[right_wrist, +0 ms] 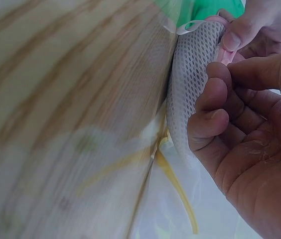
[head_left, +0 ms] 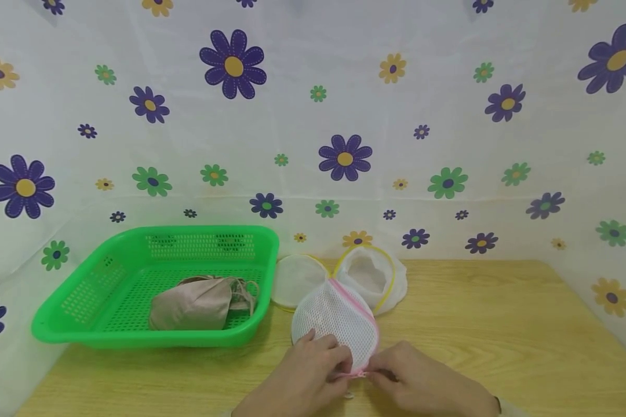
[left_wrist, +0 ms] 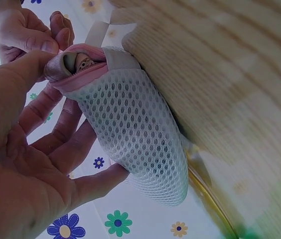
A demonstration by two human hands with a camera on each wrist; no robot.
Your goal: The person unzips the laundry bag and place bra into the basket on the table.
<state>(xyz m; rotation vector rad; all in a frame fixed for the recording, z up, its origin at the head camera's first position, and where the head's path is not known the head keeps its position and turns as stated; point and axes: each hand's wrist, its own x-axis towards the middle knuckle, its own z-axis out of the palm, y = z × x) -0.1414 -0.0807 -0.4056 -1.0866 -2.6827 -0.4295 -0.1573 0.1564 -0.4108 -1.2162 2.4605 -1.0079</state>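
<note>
A white mesh laundry bag (head_left: 334,327) with a pink zipper edge (head_left: 356,301) lies on the table between the hands. My left hand (head_left: 310,368) grips the bag by its pink edge at the near end, with another finger against the mesh (left_wrist: 140,129) in the left wrist view. The right hand (head_left: 422,376) pinches the pink zipper end with thumb and forefinger, close beside the left fingers. In the left wrist view the zipper gap is parted, and some fabric with a dark pattern (left_wrist: 84,63) shows inside. A pale loop (right_wrist: 193,25) hangs from the bag.
Behind the bag lie two white mesh bags with yellow edging, one flat (head_left: 298,281) and one gaping (head_left: 396,278). To the left stands a green plastic basket (head_left: 156,339) holding a beige satin drawstring pouch (head_left: 193,307). A flowered sheet (head_left: 292,121) hangs behind the wooden table (head_left: 490,324).
</note>
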